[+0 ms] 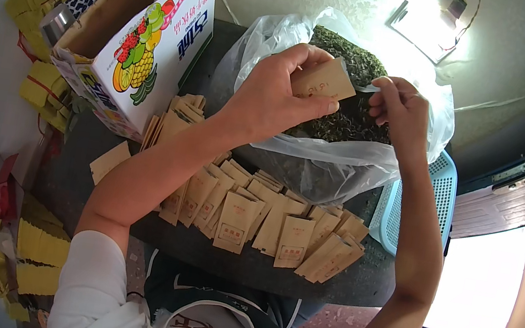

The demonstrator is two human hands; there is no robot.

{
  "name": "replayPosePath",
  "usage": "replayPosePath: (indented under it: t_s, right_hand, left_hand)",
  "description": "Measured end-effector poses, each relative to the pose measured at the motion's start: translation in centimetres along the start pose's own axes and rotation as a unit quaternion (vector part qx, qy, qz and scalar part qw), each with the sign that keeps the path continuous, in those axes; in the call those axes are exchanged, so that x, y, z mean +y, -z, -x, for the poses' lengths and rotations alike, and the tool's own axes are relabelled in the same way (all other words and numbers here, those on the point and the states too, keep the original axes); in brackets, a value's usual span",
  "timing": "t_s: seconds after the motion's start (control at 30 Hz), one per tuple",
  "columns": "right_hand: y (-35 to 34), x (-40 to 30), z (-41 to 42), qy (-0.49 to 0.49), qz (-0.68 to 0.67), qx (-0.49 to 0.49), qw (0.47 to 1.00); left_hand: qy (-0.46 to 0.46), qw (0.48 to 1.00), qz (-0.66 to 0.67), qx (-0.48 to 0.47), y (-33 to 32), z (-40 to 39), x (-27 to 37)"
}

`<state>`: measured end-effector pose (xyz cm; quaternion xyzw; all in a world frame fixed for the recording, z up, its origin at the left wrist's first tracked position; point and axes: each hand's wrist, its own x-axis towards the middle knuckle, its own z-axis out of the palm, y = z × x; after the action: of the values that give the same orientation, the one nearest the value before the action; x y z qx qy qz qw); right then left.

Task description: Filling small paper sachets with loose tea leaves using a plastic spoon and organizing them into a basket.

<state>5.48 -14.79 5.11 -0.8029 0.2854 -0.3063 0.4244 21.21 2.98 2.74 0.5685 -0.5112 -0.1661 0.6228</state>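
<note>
Between the thumb and fingers of my left hand (272,92) is a small brown paper packet (327,81), tilted over the leaves. My right hand (406,110) hovers just right of that packet, apart from it, fingers curled and thumb near the index finger. Whether anything small is pinched there cannot be made out. Beneath both hands, dark dried leaves, apparently tea (348,56), fill a clear plastic bag (334,168) with its mouth spread wide. Nearer my body, many similar paper packets (236,217) with red print lie overlapping in a row.
The dark table (245,265) carries a white cardboard carton (158,42) with printed fruit at left. A light blue plastic basket (392,212) stands at right, partly behind my forearm. Yellow bundles (46,88) lie beyond the carton. A lit bulb (448,18) hangs by the wall.
</note>
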Motion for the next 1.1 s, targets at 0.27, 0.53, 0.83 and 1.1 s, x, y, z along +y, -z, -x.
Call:
replayPosePath:
  t_s: [0.27, 0.53, 0.83, 1.1]
  right_hand:
    - [3.7, -3.0, 1.0, 0.024, -0.050, 0.003, 0.998]
    - [4.9, -6.1, 1.9, 0.035, 0.042, -0.102, 0.993]
    - [2.9, -8.0, 3.1, 0.220, 0.167, -0.056, 0.959]
    - [4.7, -9.9, 5.1, 0.280, 0.298, 0.055, 0.911]
  left_hand:
    - [0.007, 0.999, -0.035, -0.022, -0.4, -0.6, 0.2]
    - [-0.006, 0.997, -0.068, -0.040, -1.9, -1.7, 1.0]
    - [0.024, 0.999, -0.016, -0.040, -3.4, -1.5, 0.9]
    - [0.001, 0.997, 0.065, -0.029, -3.5, -1.8, 0.4]
